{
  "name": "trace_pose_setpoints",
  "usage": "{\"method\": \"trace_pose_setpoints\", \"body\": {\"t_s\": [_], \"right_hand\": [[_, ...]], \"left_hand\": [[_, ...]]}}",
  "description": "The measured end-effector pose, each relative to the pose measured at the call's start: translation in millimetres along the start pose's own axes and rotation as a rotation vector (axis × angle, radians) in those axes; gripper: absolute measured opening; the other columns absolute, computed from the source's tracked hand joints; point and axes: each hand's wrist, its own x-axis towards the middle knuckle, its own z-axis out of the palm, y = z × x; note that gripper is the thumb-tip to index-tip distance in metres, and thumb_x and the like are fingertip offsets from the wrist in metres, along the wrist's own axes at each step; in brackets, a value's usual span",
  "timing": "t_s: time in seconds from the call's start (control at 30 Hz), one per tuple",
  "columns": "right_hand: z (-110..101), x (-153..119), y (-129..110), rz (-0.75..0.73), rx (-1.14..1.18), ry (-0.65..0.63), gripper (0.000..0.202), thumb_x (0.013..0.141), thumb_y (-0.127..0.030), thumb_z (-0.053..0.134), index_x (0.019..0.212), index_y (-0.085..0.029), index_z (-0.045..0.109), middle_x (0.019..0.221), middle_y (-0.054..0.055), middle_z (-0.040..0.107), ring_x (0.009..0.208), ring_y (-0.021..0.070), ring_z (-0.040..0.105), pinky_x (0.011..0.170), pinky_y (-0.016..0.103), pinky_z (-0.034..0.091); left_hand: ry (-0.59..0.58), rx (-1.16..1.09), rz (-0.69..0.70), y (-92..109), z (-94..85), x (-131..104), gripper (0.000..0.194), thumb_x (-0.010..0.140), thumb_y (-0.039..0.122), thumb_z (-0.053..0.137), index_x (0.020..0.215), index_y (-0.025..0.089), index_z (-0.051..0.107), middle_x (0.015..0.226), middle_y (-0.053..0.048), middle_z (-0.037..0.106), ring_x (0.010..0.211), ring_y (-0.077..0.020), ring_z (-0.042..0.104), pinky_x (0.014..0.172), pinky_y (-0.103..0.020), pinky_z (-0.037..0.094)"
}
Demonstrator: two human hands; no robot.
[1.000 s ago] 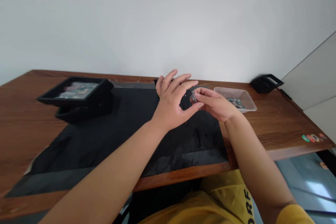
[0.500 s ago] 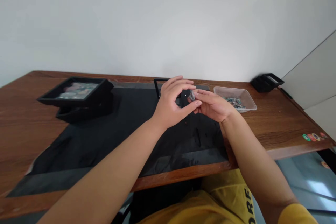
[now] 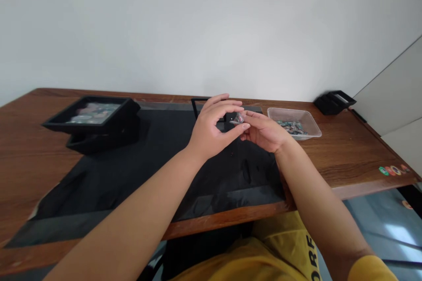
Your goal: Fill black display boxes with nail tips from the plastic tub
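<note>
My right hand [image 3: 265,131] pinches a small, shiny, clear-wrapped piece [image 3: 238,118] with a grey and pinkish look; its exact kind is too small to make out. Curved around the near side of that piece is my left hand [image 3: 214,127], thumb and fingers apart in a C shape. Its thumb tip lies close to the right fingers, and whether it touches the piece I cannot tell. Behind the left hand, partly covered by it, a thin black frame [image 3: 194,107] rests on the black mat [image 3: 158,153].
Stacked black box frames [image 3: 95,116] with a glassy top stand at the left. A clear plastic tub [image 3: 311,124] of small colourful pieces [image 3: 292,127] is right of my hands. More black frames [image 3: 334,102] sit at the far right corner, and round stickers [image 3: 395,170] mark the wooden table [image 3: 349,153].
The wrapped piece has turned between my right fingers, showing a flatter clear edge towards the left. Both hands stay almost in place; the whole view has shifted slightly.
</note>
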Motion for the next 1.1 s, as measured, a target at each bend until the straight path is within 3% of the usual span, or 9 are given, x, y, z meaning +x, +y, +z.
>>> {"method": "trace_pose_setpoints", "body": {"t_s": [0.37, 0.6, 0.73, 0.83, 1.1], "right_hand": [[4.4, 3.4, 4.7, 0.032, 0.089, 0.035, 0.028, 0.078, -0.031, 0.091, 0.083, -0.02, 0.065, 0.07, -0.006, 0.056, 0.066, 0.0092, 0.051, 0.062, 0.023, 0.041], [2.5, 2.6, 1.5, 0.02, 0.047, 0.052, 0.035, 0.073, -0.035, 0.094, 0.083, -0.021, 0.064, 0.073, -0.005, 0.059, 0.067, 0.0095, 0.051, 0.06, 0.023, 0.04], [-2.0, 5.4, 2.9, -0.063, -0.045, 0.119, 0.044, 0.065, -0.043, 0.097, 0.081, -0.02, 0.063, 0.077, -0.005, 0.061, 0.068, 0.0089, 0.051, 0.06, 0.022, 0.039], [-4.6, 8.5, 5.6, -0.171, -0.163, 0.246, 0.042, 0.07, -0.046, 0.093, 0.081, -0.022, 0.061, 0.08, -0.005, 0.063, 0.069, 0.0091, 0.052, 0.059, 0.022, 0.037], [-4.7, 9.8, 9.1, -0.171, -0.215, 0.252, 0.039, 0.076, -0.048, 0.089, 0.083, -0.023, 0.059, 0.083, -0.003, 0.064, 0.07, 0.0104, 0.054, 0.06, 0.023, 0.042]], "left_hand": [[0.014, 0.018, 0.01, -6.3, 1.6, 1.2, 0.019, 0.093, 0.036, 0.074, 0.108, 0.024, 0.075, 0.121, -0.005, 0.082, 0.126, -0.0284, 0.069, 0.114, -0.053, 0.053], [-0.045, 0.094, 0.036, -6.2, -14.9, 8.9, 0.017, 0.092, 0.037, 0.074, 0.105, 0.025, 0.077, 0.109, -0.005, 0.082, 0.113, -0.0286, 0.073, 0.11, -0.051, 0.053], [-0.174, 0.115, -0.114, -6.0, -30.4, 11.7, 0.029, 0.09, 0.048, 0.075, 0.111, 0.029, 0.078, 0.099, -0.002, 0.082, 0.093, -0.0249, 0.074, 0.09, -0.04, 0.059], [-0.322, 0.146, -0.3, -13.5, -39.1, 12.3, 0.035, 0.085, 0.054, 0.077, 0.113, 0.033, 0.08, 0.088, 0.001, 0.08, 0.069, -0.0205, 0.068, 0.068, -0.034, 0.055], [-0.472, 0.255, -0.454, -46.5, -46.7, 9.9, 0.046, 0.081, 0.06, 0.072, 0.115, 0.03, 0.081, 0.081, -0.002, 0.079, 0.064, -0.022, 0.068, 0.06, -0.034, 0.05]]}}
